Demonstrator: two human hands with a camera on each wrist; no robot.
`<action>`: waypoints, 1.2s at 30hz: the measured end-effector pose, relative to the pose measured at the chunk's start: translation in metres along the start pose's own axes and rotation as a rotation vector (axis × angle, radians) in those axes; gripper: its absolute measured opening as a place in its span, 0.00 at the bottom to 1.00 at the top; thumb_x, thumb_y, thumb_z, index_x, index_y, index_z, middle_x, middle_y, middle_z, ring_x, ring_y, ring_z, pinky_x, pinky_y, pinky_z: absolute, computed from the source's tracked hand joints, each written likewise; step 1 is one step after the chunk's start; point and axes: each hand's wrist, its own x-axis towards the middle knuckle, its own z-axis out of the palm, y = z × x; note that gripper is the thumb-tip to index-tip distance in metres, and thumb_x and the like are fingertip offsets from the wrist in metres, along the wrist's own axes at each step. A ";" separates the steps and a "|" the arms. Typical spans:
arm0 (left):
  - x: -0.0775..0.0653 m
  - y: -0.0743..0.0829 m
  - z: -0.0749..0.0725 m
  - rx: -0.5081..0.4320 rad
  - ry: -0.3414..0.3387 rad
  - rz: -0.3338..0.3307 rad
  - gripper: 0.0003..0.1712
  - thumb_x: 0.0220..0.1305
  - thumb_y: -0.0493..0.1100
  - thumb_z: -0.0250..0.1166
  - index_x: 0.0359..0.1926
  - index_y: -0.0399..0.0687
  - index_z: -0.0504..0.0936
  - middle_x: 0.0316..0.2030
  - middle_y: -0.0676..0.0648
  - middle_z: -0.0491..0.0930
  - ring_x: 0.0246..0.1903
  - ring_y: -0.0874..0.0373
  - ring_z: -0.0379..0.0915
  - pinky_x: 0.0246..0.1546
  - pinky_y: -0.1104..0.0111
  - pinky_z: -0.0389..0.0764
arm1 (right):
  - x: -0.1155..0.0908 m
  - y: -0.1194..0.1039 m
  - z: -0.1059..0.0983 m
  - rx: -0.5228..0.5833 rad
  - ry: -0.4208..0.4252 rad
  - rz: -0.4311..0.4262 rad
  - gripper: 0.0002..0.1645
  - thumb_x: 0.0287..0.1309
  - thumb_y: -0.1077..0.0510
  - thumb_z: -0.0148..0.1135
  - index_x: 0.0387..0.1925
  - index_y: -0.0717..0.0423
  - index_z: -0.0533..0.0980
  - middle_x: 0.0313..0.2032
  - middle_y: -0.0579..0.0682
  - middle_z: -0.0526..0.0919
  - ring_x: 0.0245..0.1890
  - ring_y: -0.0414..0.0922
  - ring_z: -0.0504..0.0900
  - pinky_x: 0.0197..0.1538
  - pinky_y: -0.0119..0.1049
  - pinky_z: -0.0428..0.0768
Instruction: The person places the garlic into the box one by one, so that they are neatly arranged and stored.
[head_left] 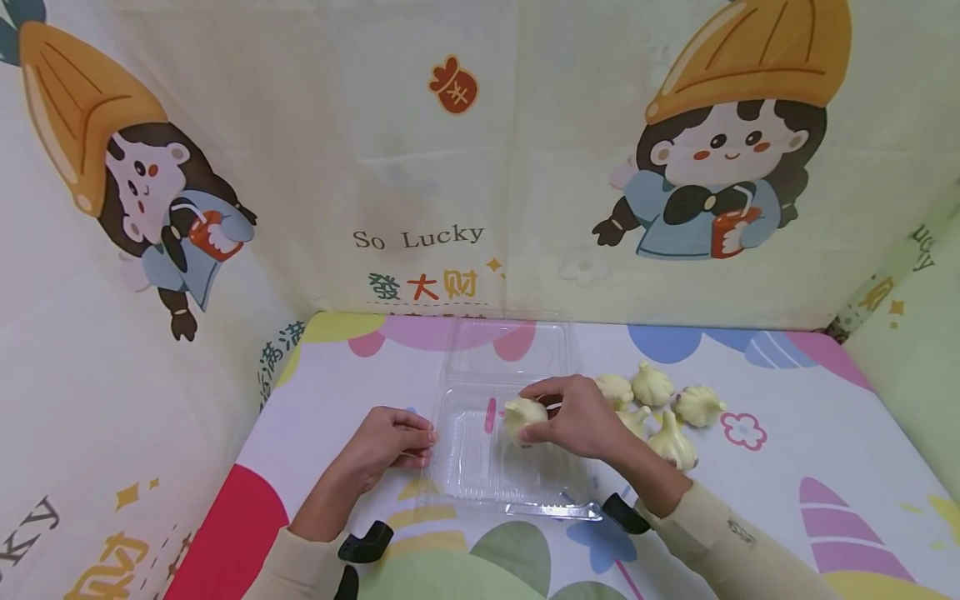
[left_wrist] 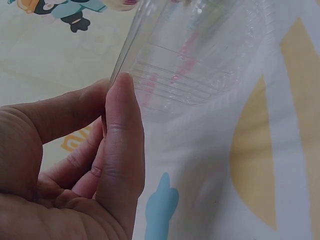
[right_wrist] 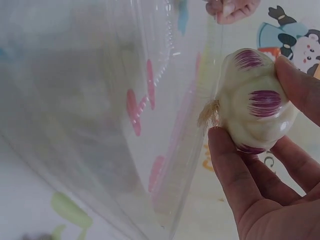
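My right hand (head_left: 581,417) grips a garlic bulb (head_left: 522,419) over the clear plastic box (head_left: 465,475). In the right wrist view the garlic bulb (right_wrist: 257,107) shows purple streaks and a tuft of dry roots, with thumb and fingers around its sides. My left hand (head_left: 390,446) is at the box's left edge. Seen from the left wrist, that hand (left_wrist: 117,145) pinches the thin plastic rim (left_wrist: 125,55) between thumb and fingers. The box lies with its hinged lid (head_left: 510,350) folded back, away from me.
Several more garlic bulbs (head_left: 675,442) lie in a loose group right of the box, beyond my right hand. A printed cloth (head_left: 765,517) covers the table, and a cartoon-printed backdrop (head_left: 555,192) rises at its far edge. Black wrist mounts (head_left: 366,543) sit below both hands.
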 end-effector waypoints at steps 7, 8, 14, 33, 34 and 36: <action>0.000 0.000 0.000 -0.001 -0.007 0.004 0.12 0.65 0.35 0.72 0.44 0.28 0.83 0.32 0.42 0.88 0.26 0.59 0.84 0.32 0.66 0.92 | 0.003 -0.001 0.003 0.000 -0.002 0.027 0.31 0.42 0.55 0.86 0.51 0.54 0.87 0.47 0.54 0.90 0.42 0.49 0.91 0.42 0.37 0.90; 0.000 0.000 -0.001 -0.001 -0.007 0.006 0.12 0.65 0.35 0.72 0.44 0.28 0.83 0.32 0.42 0.88 0.26 0.59 0.84 0.32 0.66 0.92 | 0.004 -0.001 0.003 0.001 -0.003 0.031 0.31 0.42 0.55 0.86 0.51 0.54 0.87 0.47 0.54 0.90 0.42 0.49 0.91 0.42 0.37 0.90; -0.001 0.001 -0.001 -0.002 -0.003 0.007 0.12 0.65 0.35 0.72 0.43 0.28 0.83 0.32 0.42 0.88 0.26 0.59 0.84 0.32 0.66 0.92 | 0.006 -0.005 0.004 -0.001 -0.006 0.001 0.30 0.41 0.55 0.87 0.51 0.54 0.87 0.48 0.54 0.90 0.41 0.48 0.91 0.40 0.35 0.89; -0.002 -0.001 -0.002 -0.020 -0.001 0.003 0.12 0.64 0.34 0.72 0.43 0.28 0.83 0.30 0.44 0.87 0.25 0.60 0.84 0.31 0.67 0.91 | 0.015 -0.007 0.014 -0.013 -0.035 -0.024 0.27 0.41 0.56 0.86 0.48 0.54 0.88 0.45 0.52 0.91 0.43 0.47 0.90 0.39 0.32 0.88; -0.001 -0.001 -0.002 -0.020 -0.005 0.004 0.12 0.64 0.34 0.72 0.43 0.28 0.83 0.30 0.44 0.87 0.25 0.60 0.84 0.32 0.67 0.91 | 0.015 -0.008 0.014 -0.015 -0.036 -0.022 0.27 0.41 0.56 0.86 0.48 0.54 0.88 0.45 0.52 0.91 0.43 0.47 0.90 0.39 0.32 0.88; -0.001 -0.002 -0.001 -0.019 -0.007 0.005 0.12 0.64 0.34 0.73 0.43 0.28 0.83 0.30 0.44 0.87 0.25 0.60 0.84 0.32 0.67 0.91 | 0.016 -0.009 0.015 -0.019 -0.035 -0.018 0.28 0.41 0.56 0.86 0.48 0.54 0.88 0.45 0.51 0.91 0.43 0.46 0.90 0.39 0.32 0.87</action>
